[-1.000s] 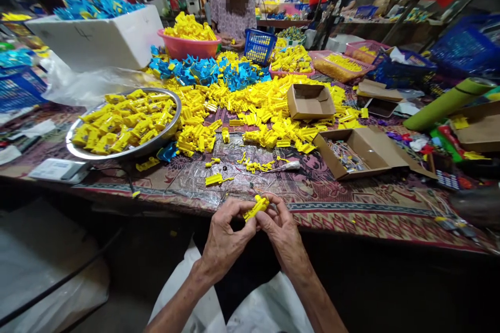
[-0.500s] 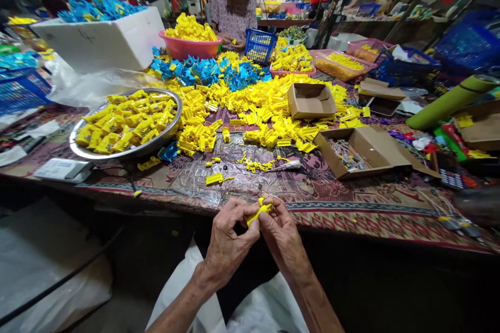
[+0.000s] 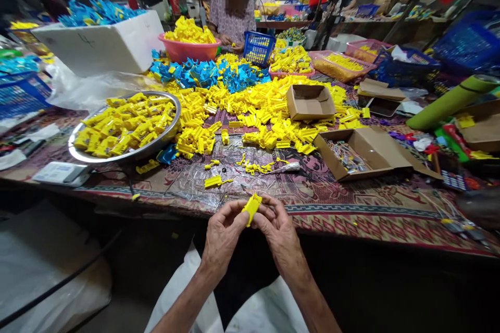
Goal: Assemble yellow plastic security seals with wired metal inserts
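My left hand [image 3: 222,234] and my right hand [image 3: 277,229] are held together just off the near table edge. A small yellow plastic part [image 3: 252,208] stands between their fingertips, pinched by both. Its far end tilts slightly toward my left hand. Fingers hide its lower end. Beyond my hands, a shorter yellow plastic piece [image 3: 213,182] lies on a transparent plastic sheet [image 3: 191,182], and small yellow bits [image 3: 252,167] are scattered nearby. Neither hand touches these.
A large heap of yellow parts [image 3: 250,109] covers the patterned tablecloth [image 3: 351,216]. A steel tray [image 3: 174,125] of yellow parts stands left, with open cardboard boxes [image 3: 363,158] right. Blue parts [image 3: 207,75], a pink basin [image 3: 189,49] and a co-worker [image 3: 232,23] lie beyond.
The yellow part has turned from a slanted position to nearly upright between my fingertips. My hands have moved slightly apart, and the view has shifted a little.
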`<state>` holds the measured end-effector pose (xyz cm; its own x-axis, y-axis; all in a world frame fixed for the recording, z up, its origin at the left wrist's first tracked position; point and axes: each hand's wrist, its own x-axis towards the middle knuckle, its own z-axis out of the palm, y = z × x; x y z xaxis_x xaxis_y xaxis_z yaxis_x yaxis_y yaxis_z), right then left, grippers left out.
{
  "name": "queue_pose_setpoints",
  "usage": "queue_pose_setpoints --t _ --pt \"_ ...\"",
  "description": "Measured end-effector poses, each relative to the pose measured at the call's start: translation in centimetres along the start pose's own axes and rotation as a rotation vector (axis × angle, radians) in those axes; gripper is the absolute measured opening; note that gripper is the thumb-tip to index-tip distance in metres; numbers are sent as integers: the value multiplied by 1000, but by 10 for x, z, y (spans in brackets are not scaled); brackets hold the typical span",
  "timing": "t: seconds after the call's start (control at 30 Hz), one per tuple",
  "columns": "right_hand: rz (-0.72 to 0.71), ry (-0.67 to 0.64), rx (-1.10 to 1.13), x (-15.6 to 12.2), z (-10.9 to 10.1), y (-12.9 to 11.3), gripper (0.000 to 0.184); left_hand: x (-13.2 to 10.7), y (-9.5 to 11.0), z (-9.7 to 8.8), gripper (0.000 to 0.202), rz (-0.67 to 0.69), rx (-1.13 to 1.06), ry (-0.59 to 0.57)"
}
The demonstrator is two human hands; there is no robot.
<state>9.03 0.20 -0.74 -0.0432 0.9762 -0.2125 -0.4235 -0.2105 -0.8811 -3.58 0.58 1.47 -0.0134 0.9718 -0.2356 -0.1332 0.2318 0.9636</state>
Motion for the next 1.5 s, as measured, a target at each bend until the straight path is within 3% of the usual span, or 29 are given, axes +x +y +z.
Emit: queue_pose_setpoints --t 0.2,0.37,0.47,0.8,1.07,1.3,1.5 --pt "-100 71 -202 -6 3 -8 34 2 1 -2 29 0 34 -45" --pt "-321 110 -617 -14 4 -14 23 2 4 -1 39 -33 -59 -109" --pt "-417 112 -738 -17 7 -15 24 1 3 -2 38 -49 -102 -114" --pt "-492 166 -860 -25 9 -5 15 -3 -3 -3 38 -138 -325 -176" --pt "-526 171 -865 -23 11 -2 14 -3 -5 -5 31 -140 -313 -137" --pt "-717 186 -906 -18 11 -1 18 -5 -6 4 28 -114 -317 -130" --pt "-758 167 -941 -17 10 4 22 -5 -7 5 31 -154 -291 -115"
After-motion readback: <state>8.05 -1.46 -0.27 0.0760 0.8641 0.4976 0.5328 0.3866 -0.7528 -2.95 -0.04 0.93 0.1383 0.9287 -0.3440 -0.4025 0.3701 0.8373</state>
